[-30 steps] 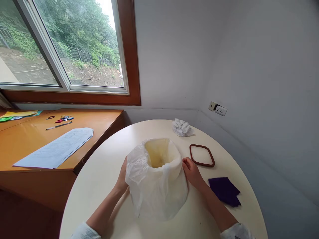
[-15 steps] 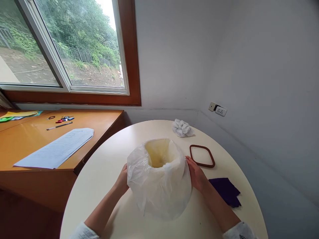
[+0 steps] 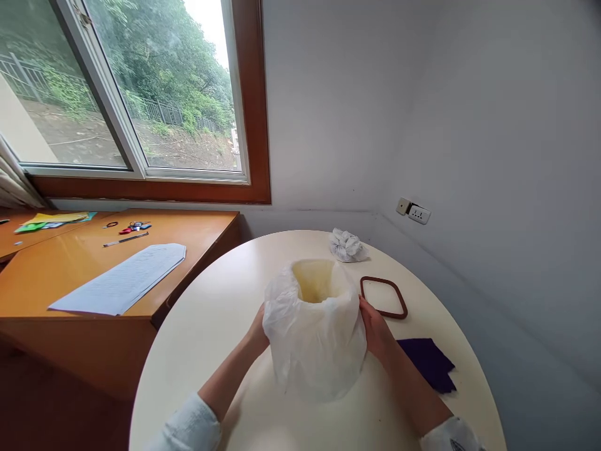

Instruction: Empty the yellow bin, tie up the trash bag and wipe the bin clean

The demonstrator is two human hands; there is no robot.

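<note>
While the plastic-lined bin (image 3: 315, 326) stands mid-tabletop (image 3: 211, 326), the left hand (image 3: 259, 326) and right hand (image 3: 375, 329) press its opposite sides, each grip closed on the white bag; a brown frame (image 3: 383, 296) lies just beside.

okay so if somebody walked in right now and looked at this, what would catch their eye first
Most likely the white plastic bag pulled over a cream bin, mid-table on the round white table, with the left hand and right hand pressed against its two sides. Next, the brown rectangular ring and the dark purple cloth lying to the bag's right.
</note>
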